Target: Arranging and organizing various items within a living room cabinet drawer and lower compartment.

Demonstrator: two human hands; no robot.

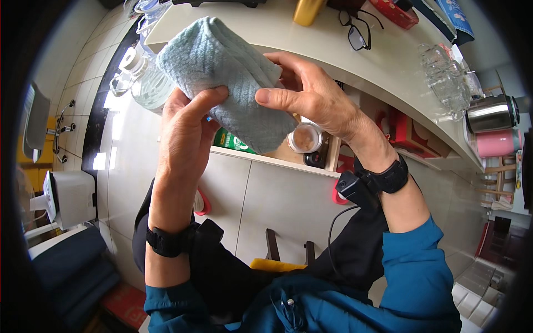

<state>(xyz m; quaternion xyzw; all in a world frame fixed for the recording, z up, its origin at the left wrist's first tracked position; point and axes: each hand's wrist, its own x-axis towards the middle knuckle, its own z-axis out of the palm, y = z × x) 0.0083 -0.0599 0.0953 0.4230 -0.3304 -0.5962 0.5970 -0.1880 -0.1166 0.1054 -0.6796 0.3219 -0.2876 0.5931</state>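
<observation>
A folded pale blue-grey towel (233, 75) is held up in front of me, tilted, over an open drawer (275, 160). My left hand (187, 125) grips its lower left edge, thumb on top and fingers hidden beneath. From the other side my right hand (308, 89) holds the towel, its thumb along the upper face and its fingers behind. Below the towel, the drawer holds a clear jar (305, 138) with brownish contents, a small black item (315, 159) and a green package (233, 140). The cloth covers part of the drawer.
Eyeglasses (358, 33) and a gold container (307, 12) rest on the pale tabletop (266, 25). Clear plastic bottles (445, 79) and a metal kettle (493, 112) are at the right. A large clear water jug (150, 85) stands left. A second drawer (416, 135) holds red boxes.
</observation>
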